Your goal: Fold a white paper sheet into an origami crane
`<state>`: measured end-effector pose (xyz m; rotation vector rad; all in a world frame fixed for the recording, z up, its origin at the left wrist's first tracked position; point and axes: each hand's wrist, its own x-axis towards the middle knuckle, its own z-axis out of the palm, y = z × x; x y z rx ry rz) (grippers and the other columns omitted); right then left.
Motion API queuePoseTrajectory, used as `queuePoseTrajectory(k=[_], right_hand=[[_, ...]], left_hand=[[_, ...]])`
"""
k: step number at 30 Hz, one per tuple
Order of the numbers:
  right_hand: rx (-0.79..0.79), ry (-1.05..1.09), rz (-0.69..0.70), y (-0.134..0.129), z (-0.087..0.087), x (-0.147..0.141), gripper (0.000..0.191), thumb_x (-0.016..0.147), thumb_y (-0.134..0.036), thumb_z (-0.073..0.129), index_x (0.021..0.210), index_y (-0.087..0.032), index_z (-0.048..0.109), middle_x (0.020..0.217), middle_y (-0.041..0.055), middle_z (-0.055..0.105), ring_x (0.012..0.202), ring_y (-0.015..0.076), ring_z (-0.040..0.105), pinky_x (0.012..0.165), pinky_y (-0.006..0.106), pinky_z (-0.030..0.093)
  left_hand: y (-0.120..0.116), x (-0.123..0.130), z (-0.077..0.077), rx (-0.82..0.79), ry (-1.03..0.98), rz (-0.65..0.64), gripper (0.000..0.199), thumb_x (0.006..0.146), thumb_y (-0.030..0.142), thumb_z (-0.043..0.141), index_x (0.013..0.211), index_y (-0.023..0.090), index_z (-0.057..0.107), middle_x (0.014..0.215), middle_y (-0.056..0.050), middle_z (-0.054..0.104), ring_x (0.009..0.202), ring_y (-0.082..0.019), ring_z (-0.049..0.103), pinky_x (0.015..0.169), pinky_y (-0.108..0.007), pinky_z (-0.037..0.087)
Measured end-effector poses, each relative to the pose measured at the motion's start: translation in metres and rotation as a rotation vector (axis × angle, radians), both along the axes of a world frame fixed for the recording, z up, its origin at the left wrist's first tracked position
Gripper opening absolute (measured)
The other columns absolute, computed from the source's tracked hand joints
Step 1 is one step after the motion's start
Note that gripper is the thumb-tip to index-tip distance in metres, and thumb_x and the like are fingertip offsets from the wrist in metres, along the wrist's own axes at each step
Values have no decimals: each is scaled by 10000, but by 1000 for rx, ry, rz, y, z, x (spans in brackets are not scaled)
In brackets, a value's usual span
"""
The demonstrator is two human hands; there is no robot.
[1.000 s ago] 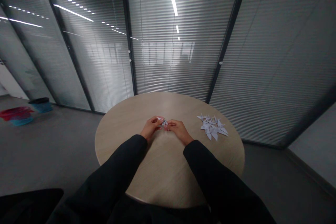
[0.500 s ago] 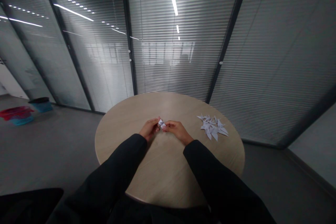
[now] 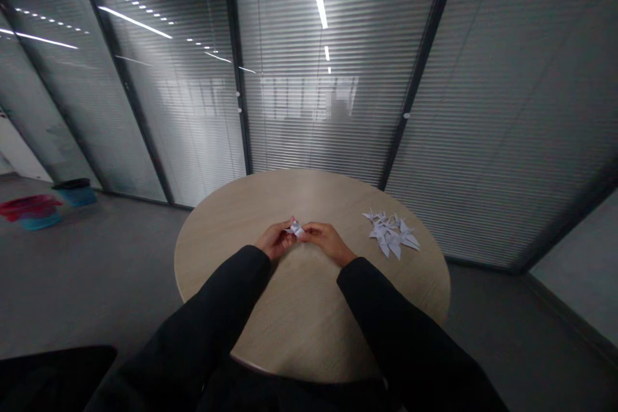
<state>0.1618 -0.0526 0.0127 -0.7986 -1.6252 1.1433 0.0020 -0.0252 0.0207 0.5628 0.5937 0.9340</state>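
Note:
A small folded piece of white paper [image 3: 296, 230] is held between my two hands over the middle of the round table. My left hand [image 3: 277, 239] pinches its left side, thumb uppermost. From the right, the fingertips of my right hand [image 3: 327, 238] close on the paper's other side. Pointed flaps show on the paper, but its exact shape is too small to make out. To the right of my hands lies a pile of folded white paper cranes [image 3: 392, 232], several of them overlapping.
The round wooden table [image 3: 290, 322] stands close to a glass partition with blinds [image 3: 313, 135]. On the floor at the left are a blue bin with a red liner [image 3: 36, 211] and a blue bin with a black liner [image 3: 77, 192]. A dark chair-like edge [image 3: 58, 367] shows at lower left.
The folded paper has turned and spread a little between my fingers, with a pointed flap now showing at its left. My arms and the pile have stayed in place.

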Motion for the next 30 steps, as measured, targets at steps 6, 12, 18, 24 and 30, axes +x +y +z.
queuePoseTrajectory(k=[6, 12, 18, 24, 30], right_hand=[[19, -10, 13, 0, 0, 1, 276, 697, -388, 730, 807, -138, 689, 817, 49, 656, 770, 153, 588, 775, 290, 443], [32, -7, 29, -2, 2, 1, 247, 705, -365, 728, 808, -144, 692, 823, 42, 660, 787, 149, 588, 791, 283, 434], [15, 7, 4, 0, 0, 2, 251, 699, -356, 734, 830, -144, 697, 848, 50, 669, 787, 148, 592, 782, 282, 437], [-66, 46, -80, 5, -4, 4, 308, 657, -373, 758, 845, -139, 689, 800, 43, 649, 724, 130, 578, 735, 271, 445], [-65, 60, -148, 2, -1, 6, 320, 701, -433, 719, 762, -125, 661, 741, 47, 631, 709, 129, 565, 741, 277, 435]], left_hand=[[-1, 0, 2, -32, -27, -5, 163, 896, 91, 466, 757, 56, 543, 645, -47, 557, 506, -67, 535, 482, -150, 479], [-1, -1, 3, -29, -32, -40, 169, 900, 87, 455, 761, 56, 545, 634, -44, 552, 485, -62, 522, 472, -151, 473], [2, -3, 2, 9, -14, -31, 165, 903, 111, 471, 768, 53, 546, 655, -50, 570, 508, -67, 549, 488, -150, 487], [5, -6, 2, 38, 19, 68, 134, 899, 149, 502, 810, 65, 555, 594, -19, 545, 426, -47, 497, 416, -121, 442], [1, -6, 8, -15, 54, 161, 130, 889, 158, 525, 787, 80, 546, 550, -11, 529, 404, -48, 492, 389, -108, 421]])
